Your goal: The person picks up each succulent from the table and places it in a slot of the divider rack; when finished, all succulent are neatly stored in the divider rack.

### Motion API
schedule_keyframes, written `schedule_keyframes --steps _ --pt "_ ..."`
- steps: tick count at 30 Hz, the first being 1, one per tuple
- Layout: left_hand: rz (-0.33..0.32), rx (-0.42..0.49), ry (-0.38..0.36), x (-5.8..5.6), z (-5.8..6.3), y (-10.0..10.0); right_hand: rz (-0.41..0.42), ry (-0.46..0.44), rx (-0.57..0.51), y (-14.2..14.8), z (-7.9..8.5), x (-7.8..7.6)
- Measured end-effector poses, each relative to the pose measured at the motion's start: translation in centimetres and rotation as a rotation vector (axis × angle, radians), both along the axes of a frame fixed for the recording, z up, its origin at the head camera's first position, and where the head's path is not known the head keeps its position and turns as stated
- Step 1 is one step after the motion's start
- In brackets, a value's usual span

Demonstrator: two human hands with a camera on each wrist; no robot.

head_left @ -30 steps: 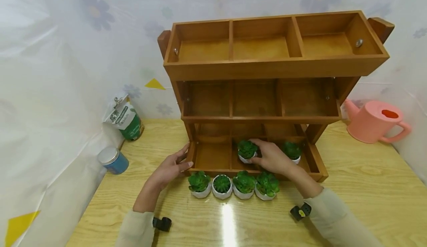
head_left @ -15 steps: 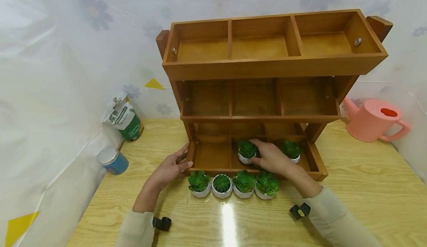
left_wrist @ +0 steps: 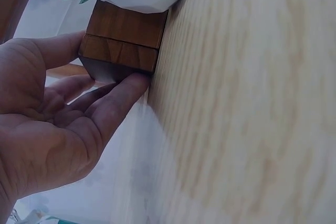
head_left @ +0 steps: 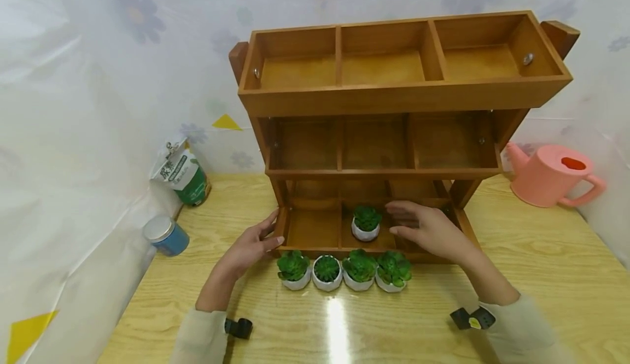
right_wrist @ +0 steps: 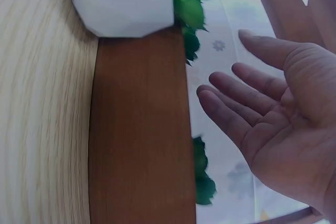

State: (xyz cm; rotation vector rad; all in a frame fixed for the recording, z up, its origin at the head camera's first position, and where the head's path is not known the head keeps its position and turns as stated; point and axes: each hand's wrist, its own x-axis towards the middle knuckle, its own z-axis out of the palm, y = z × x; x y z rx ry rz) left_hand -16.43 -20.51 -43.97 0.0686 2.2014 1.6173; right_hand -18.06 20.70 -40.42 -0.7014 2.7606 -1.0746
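A brown wooden three-tier plant stand (head_left: pixel 406 99) is divided into compartments. My left hand (head_left: pixel 251 247) holds the left end of its bottom tier; in the left wrist view the thumb and fingers touch the wooden end panel (left_wrist: pixel 119 51). My right hand (head_left: pixel 430 232), fingers apart and holding nothing, is over the bottom tier's right compartment. Just left of it, a potted succulent (head_left: pixel 366 224) in a white pot stands upright in the bottom middle compartment. The hand covers the other succulent in the right compartment in the head view; green leaves (right_wrist: pixel 203 174) show in the right wrist view.
Several white-potted succulents (head_left: pixel 327 271) stand in a row on the wooden table (head_left: pixel 285 326), before the stand. To the right is a pink watering can (head_left: pixel 548 175); a green-and-white pouch (head_left: pixel 186 175) and a blue jar (head_left: pixel 167 236) are at left.
My right hand has let go of the succulent in the middle compartment and moved right, with its fingers opened. The left hand stays on the stand's end.
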Motion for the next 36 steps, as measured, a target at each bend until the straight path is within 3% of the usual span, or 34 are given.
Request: schedule_keyframes --steps 6,14,23,31,36 --pt "0.004 -0.009 0.001 0.1 -0.1 0.0 0.000 0.041 -0.037 1.7 0.6 1.6" --pt "-0.006 -0.008 0.012 -0.1 -0.2 0.1 0.012 -0.069 -0.131 3.9 1.1 4.0" --pt "0.002 -0.012 0.001 -0.1 -0.5 -0.2 0.009 -0.168 -0.134 5.5 0.0 6.0" --pt "0.007 -0.008 0.001 0.0 -0.2 -0.1 0.128 -0.249 -0.211 5.5 -1.6 6.2" --pt "0.006 -0.004 -0.001 0.0 -0.2 -0.1 0.182 -0.293 -0.176 5.1 -2.5 5.8"
